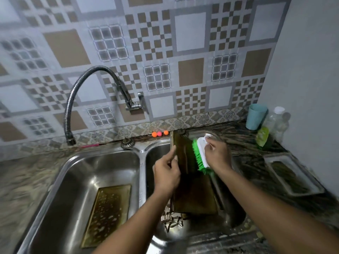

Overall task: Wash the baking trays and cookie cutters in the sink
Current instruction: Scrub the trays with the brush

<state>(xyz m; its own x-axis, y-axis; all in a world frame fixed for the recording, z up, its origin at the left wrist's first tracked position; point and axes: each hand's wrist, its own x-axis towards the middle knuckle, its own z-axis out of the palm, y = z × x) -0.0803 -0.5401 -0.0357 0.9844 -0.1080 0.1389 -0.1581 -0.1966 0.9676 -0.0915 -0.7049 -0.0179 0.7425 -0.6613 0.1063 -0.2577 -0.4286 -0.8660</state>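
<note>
In the right basin of the sink [142, 171], the left hand [166, 173] grips a tilted baking tray [194, 195] steady while the right hand [217, 154] clasps a green brush [200, 156] against it; cookie cutters [171, 221] lie beneath.

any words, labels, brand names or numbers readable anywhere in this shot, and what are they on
None: no text can be read here.
Clear bottle: no legible label, blurred.
Green packet: any print too blurred to read.
Brush, held tray, tray in the left basin: no marks show.
</note>
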